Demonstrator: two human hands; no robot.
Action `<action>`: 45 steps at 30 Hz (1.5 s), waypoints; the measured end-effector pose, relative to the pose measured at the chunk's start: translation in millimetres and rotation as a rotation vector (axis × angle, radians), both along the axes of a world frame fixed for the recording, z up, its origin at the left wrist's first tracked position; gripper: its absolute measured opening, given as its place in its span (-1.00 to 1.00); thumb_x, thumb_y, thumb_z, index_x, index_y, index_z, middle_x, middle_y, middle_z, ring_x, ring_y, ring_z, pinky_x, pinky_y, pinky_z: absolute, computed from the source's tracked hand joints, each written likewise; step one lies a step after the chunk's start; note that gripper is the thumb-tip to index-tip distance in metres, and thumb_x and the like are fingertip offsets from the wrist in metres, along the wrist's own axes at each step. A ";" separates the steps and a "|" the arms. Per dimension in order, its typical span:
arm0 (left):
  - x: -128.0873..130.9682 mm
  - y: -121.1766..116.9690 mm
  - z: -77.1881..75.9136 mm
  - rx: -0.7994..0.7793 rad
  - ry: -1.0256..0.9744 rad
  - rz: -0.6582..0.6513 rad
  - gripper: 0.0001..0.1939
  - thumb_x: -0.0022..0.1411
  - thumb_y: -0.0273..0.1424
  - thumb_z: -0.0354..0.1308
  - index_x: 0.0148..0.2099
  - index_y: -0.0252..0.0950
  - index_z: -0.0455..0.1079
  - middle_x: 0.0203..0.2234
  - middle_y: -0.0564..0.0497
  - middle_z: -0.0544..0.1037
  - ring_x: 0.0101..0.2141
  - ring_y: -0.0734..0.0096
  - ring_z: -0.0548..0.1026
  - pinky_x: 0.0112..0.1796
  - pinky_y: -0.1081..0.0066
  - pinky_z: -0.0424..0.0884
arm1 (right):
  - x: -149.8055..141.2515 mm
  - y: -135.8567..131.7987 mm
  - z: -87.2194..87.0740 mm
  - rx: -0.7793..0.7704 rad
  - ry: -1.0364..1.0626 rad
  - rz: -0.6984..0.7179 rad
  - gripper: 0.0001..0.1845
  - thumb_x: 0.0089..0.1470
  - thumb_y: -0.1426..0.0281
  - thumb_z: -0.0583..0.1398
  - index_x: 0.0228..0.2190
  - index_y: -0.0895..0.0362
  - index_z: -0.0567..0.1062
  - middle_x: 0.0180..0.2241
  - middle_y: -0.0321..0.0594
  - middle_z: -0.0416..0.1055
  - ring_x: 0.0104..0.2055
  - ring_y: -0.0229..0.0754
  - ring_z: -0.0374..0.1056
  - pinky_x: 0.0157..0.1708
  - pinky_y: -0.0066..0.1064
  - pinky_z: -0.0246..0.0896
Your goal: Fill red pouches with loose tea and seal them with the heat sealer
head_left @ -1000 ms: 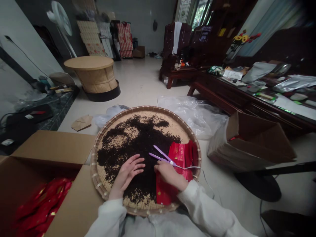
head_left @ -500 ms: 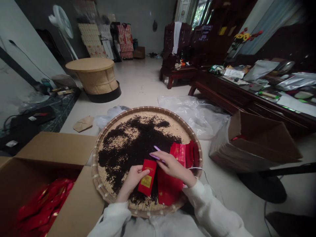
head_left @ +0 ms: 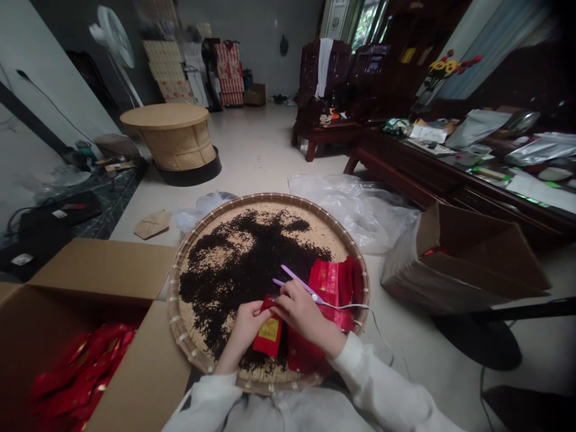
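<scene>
My left hand pinches the side of a small red packet with a gold panel. At its top edge, the fingers of my right hand are closed, and the edge is bent between both hands. Just beyond my right hand is a purple corded two-armed tool, like a hair straightener, its arms apart. More red packets lie at the right side of the round woven tray, partly under my right forearm. Dark dried leaves, like tea, cover much of the tray.
An open cardboard box holding red packets stands at the left. Another open box is at the right. Clear plastic sheeting lies behind the tray, and a white cord crosses its right rim.
My right hand has moved from over the purple tool to the packet's top edge, leaving more of the tool visible. The packet's top is now bent. My left hand still holds it.
</scene>
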State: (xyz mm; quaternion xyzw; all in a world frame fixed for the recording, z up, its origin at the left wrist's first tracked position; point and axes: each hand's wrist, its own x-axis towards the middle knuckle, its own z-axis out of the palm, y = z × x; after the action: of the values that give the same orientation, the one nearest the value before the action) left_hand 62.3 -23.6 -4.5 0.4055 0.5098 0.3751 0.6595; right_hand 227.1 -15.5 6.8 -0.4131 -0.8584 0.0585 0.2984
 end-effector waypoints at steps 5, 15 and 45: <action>-3.5 -2.7 3.0 0.001 -0.062 -0.110 -0.60 -0.09 -0.09 0.35 -0.43 -0.38 0.54 -0.59 0.02 0.57 -0.48 0.30 0.49 -0.42 0.41 0.37 | 3.7 7.3 11.0 -0.132 0.006 0.204 -0.88 0.19 0.47 0.13 -0.36 0.16 0.47 -0.41 -0.16 0.38 -0.26 -0.12 0.25 -0.26 -0.26 0.28; -10.4 -2.4 -7.3 -0.090 -0.097 0.028 -0.61 -0.13 -0.15 0.39 -0.33 -0.34 0.49 -0.51 0.00 0.59 -0.47 0.35 0.51 -0.45 0.45 0.40 | 6.5 0.3 21.9 -0.330 0.091 0.266 -0.84 0.13 0.58 0.08 -0.44 0.16 0.37 -0.34 -0.12 0.33 -0.16 -0.13 0.27 -0.22 -0.35 0.31; -7.3 -23.2 -19.5 0.798 0.605 -0.099 -0.78 0.30 -0.54 -0.20 -0.08 -0.28 0.20 -0.17 -0.19 0.46 -0.12 0.26 0.48 -0.13 0.23 0.43 | -1.9 -9.6 2.7 0.075 -0.137 0.289 -0.72 0.21 0.45 0.09 -0.52 0.16 0.47 -0.52 -0.18 0.44 -0.32 -0.15 0.29 -0.32 -0.32 0.25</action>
State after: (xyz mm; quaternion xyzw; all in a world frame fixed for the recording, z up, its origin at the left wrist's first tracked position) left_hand 55.0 -46.9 -24.0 0.7406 0.4751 0.3746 0.2925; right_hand 225.2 -25.1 9.5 -0.2769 -0.9288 0.0403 0.2430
